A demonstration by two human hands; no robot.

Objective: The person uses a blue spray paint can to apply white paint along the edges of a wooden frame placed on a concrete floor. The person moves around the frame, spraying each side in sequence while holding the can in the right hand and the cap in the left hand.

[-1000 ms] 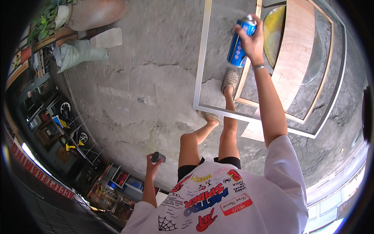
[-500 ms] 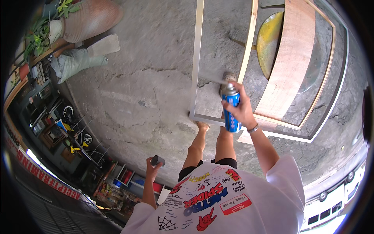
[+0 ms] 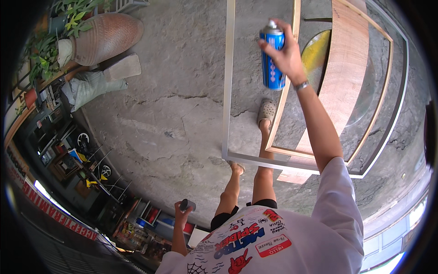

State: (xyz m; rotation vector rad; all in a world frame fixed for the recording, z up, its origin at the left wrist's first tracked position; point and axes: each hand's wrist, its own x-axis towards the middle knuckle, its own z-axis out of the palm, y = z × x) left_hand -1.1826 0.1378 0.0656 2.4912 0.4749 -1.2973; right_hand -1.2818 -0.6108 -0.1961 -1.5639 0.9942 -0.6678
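My right hand point(image 3: 287, 52) is wrapped round a blue spray can point(image 3: 273, 61), held upright with its white nozzle on top. The forefinger is near the nozzle; I see no spray mist now. Below the can lies a large silver-grey frame point(image 3: 229, 91), and its left bar runs just left of the can. A bare wooden frame point(image 3: 279, 109) sits inside it, partly covered by my hand and forearm. Down at the left, my left hand point(image 3: 180, 217) grips a dark grey cap point(image 3: 187, 205), well apart from the frames.
A plywood board point(image 3: 342, 68) lies across a round yellow-stained top point(image 3: 317, 52) within the frames. My right foot, in a beige clog point(image 3: 267, 112), stands inside the grey frame. A large clay pot point(image 3: 109, 39), a pale sack point(image 3: 93, 89) and cluttered shelves line the left side. The concrete floor point(image 3: 169, 114) is cracked.
My right hand has moved the spray can farther away along the frame's left bar. The mist seen at the nozzle earlier no longer shows. My left hand still holds the cap.
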